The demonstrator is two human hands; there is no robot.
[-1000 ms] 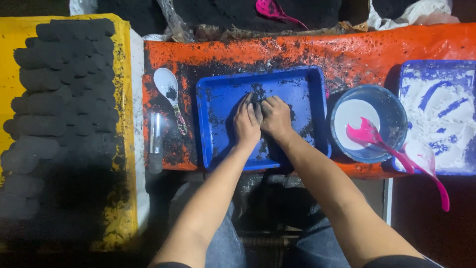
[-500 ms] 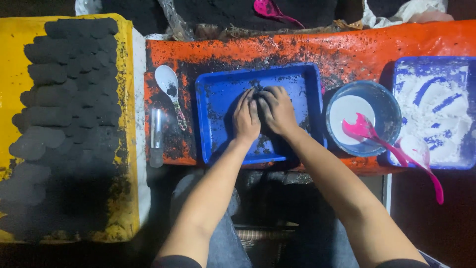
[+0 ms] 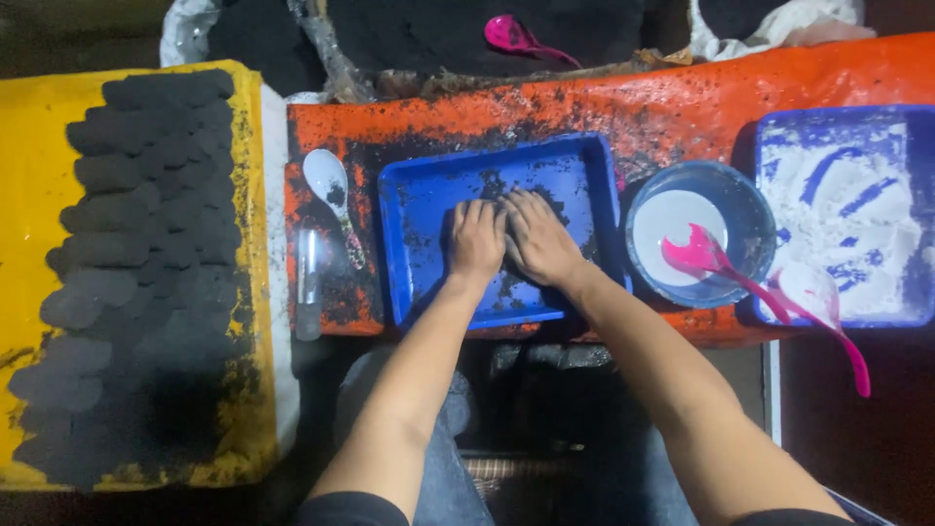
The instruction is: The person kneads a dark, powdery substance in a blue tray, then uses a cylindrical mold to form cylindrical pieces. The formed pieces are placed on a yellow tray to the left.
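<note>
Both my hands lie palms down, side by side, in a blue tray (image 3: 409, 177) smeared with black powder. My left hand (image 3: 475, 240) has its fingers curled. My right hand (image 3: 539, 242) touches it, fingers spread a little toward the tray's far side. Between and under them sits a lump of black paste (image 3: 504, 232), mostly hidden by the fingers. Both hands press down on it.
Several shaped black pieces (image 3: 146, 244) lie in rows on a yellow sheet (image 3: 29, 195) at the left. A white spoon (image 3: 329, 185) and clear tube (image 3: 308, 282) lie on the orange surface (image 3: 584, 107). At right stand a bowl (image 3: 745, 219) with a pink spoon (image 3: 701, 255) and a tray of white powder (image 3: 847, 195).
My hands have drawn slightly back toward me and flattened over the black lump, which now shows less. The view has shifted a little downward and to the right.
</note>
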